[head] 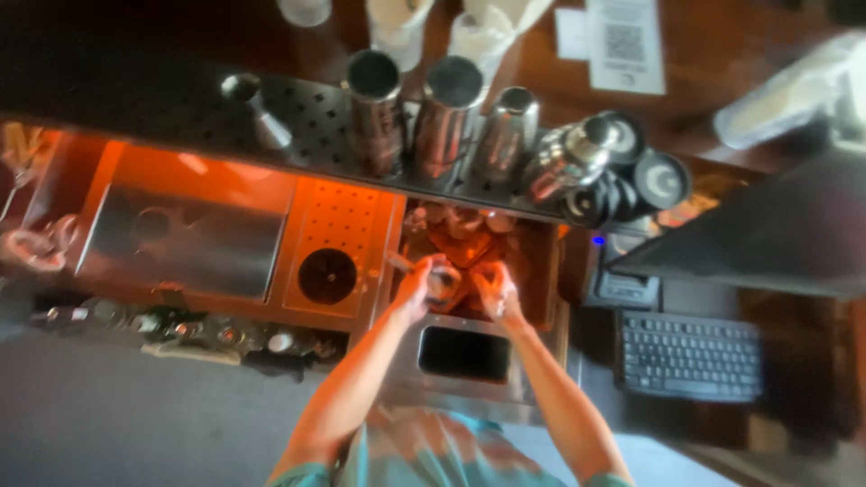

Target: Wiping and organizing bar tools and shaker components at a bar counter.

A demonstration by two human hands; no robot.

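Two hands, left (417, 287) & right (494, 289), are closing fingers round a small blurry glass (444, 281) between them, over the bin (532, 271). Risk: it's slipping, dropping onto stuff below the fingers; blur's hiding grip quality.

One head-worn view looks steeply down from high above onto the bar counter (180, 234).

Blurred small object (444, 281) between hands
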